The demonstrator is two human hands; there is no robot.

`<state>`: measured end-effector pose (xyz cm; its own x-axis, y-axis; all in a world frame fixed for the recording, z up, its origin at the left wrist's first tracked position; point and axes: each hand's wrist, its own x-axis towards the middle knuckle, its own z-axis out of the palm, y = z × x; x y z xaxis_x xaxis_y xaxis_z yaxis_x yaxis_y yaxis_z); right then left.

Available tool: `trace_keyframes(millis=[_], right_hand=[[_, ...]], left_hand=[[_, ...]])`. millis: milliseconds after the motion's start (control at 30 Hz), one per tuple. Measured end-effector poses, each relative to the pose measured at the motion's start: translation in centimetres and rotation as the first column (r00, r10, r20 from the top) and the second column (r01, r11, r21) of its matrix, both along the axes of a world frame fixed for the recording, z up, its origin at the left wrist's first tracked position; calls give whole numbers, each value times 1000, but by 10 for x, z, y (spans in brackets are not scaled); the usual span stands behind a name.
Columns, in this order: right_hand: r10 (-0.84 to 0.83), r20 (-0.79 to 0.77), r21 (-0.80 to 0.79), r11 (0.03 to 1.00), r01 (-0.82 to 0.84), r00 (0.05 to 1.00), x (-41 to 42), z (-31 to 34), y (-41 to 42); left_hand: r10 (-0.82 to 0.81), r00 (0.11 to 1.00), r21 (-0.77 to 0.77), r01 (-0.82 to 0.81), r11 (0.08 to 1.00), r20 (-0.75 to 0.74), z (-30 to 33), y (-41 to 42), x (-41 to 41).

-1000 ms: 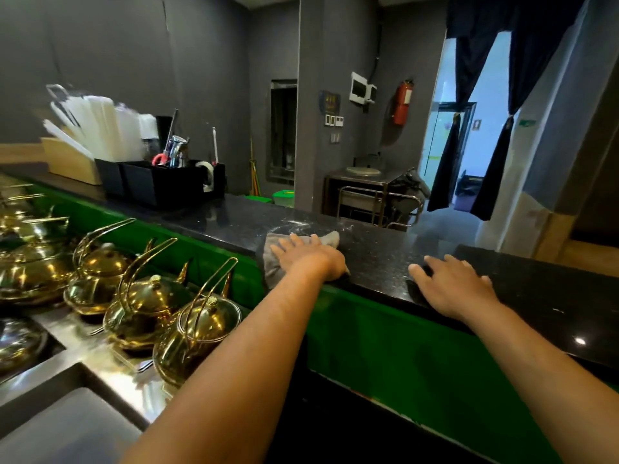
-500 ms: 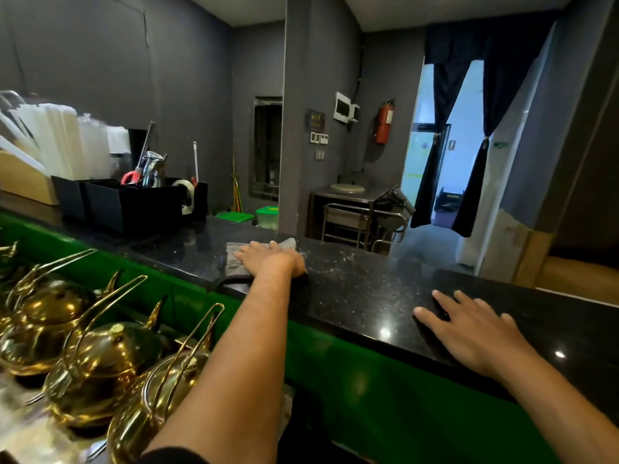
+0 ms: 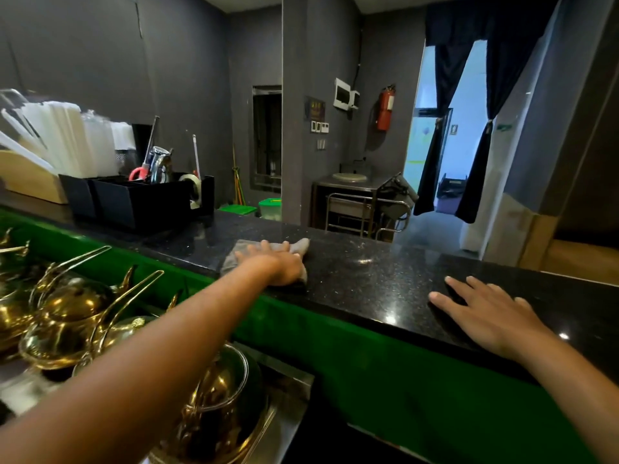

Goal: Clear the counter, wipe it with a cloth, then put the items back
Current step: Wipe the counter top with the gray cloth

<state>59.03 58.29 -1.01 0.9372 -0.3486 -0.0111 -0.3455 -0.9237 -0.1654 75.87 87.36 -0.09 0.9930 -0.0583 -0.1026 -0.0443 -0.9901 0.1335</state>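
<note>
Cloth under our left palm, right hand braced on the granite

Cloth [image 3: 268, 259] lies flat on the black speckled counter [image 3: 368, 279], and we press it down with our left hand [image 3: 279, 266], fingers stretched out straight over the grey fabric rather than gripping it. One corner of the cloth pokes out beyond our fingertips, and another edge shows on the far-left side of the hand. Well to the right of it, our right hand [image 3: 489, 313] rests palm down on bare counter near the front edge, fingers spread and relaxed, holding nothing.

Beyond and to the left of our left hand stands a black organizer [image 3: 140, 202] with scissors, a tape roll and metal tools in it, touching the counter top. Further left we see a wooden holder [image 3: 30, 179] full of white packets. Below our left forearm, on the lower steel surface, sit several brass teapots [image 3: 70, 316], close together. A green panel [image 3: 368, 363] runs under the counter's front edge, beneath both hands.
</note>
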Motion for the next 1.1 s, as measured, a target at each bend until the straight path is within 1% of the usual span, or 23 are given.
trace_keyframes(millis=[100, 167, 200, 233, 300, 400, 433, 500, 533, 567, 633, 667, 700, 733, 767, 833, 933, 1033, 1100], right_hand=[[-6, -6, 13, 1000, 6, 1000, 0, 2, 0], [1, -4, 10, 1000, -1, 1000, -2, 1, 1], [0, -2, 7, 1000, 0, 1000, -2, 1, 1], [-5, 3, 3, 1000, 5, 1000, -2, 1, 1], [-16, -3, -17, 1000, 16, 1000, 1, 1, 1], [-21, -2, -21, 1000, 21, 1000, 3, 0, -1], [-15, -2, -19, 1000, 15, 1000, 3, 0, -1], [-7, -1, -25, 1000, 7, 1000, 1, 0, 0], [-6, 2, -24, 1000, 6, 1000, 0, 0, 0], [-5, 8, -22, 1000, 5, 1000, 0, 0, 0], [-3, 12, -25, 1000, 3, 1000, 0, -1, 0], [-1, 11, -25, 1000, 1, 1000, 0, -1, 0], [2, 9, -23, 1000, -2, 1000, 1, -2, 0], [4, 12, -21, 1000, -4, 1000, 1, -2, 0], [5, 17, -17, 1000, -5, 1000, 1, -2, 0], [4, 29, -3, 1000, -4, 1000, 1, -2, -1], [5, 33, 2, 1000, -5, 999, 1, -2, -1], [-5, 43, 27, 1000, 4, 999, 2, -2, -3], [-17, 48, 51, 999, 14, 999, 4, -3, -4]], left_hand=[[-28, 1000, -8, 28, 1000, 13, 9, 16, 13], [-1, 1000, -51, 0, 999, -7, 12, 24, 24], [3, 1000, -46, -3, 999, 4, 7, 28, 36], [-11, 1000, -1, 11, 1000, 4, 3, 29, 48], [-98, 995, 71, 96, 993, 24, -1, 27, 44], [-311, 949, 145, 300, 943, 59, -6, 16, 16], [-329, 942, 129, 319, 939, 72, -8, 20, 17], [-276, 957, 108, 267, 958, 87, -11, 35, 30], [-205, 974, 119, 193, 974, 96, -9, 41, 37], [-99, 990, 106, 89, 990, 96, -8, 45, 49], [76, 995, 51, -79, 996, 62, -4, 41, 64], [138, 990, 30, -139, 990, 32, -3, 36, 72], [173, 985, 14, -173, 985, 3, 0, 29, 80], [162, 987, 10, -162, 987, 6, 4, 19, 83], [119, 993, -8, -119, 993, -9, 5, 7, 87], [14, 1000, -26, -14, 1000, 5, 9, -23, 93], [-175, 985, 12, 175, 985, -4, 8, -77, 88], [-391, 920, 56, 389, 919, 18, 12, -128, 57], [-496, 868, 64, 494, 867, 27, 12, -148, 33]])
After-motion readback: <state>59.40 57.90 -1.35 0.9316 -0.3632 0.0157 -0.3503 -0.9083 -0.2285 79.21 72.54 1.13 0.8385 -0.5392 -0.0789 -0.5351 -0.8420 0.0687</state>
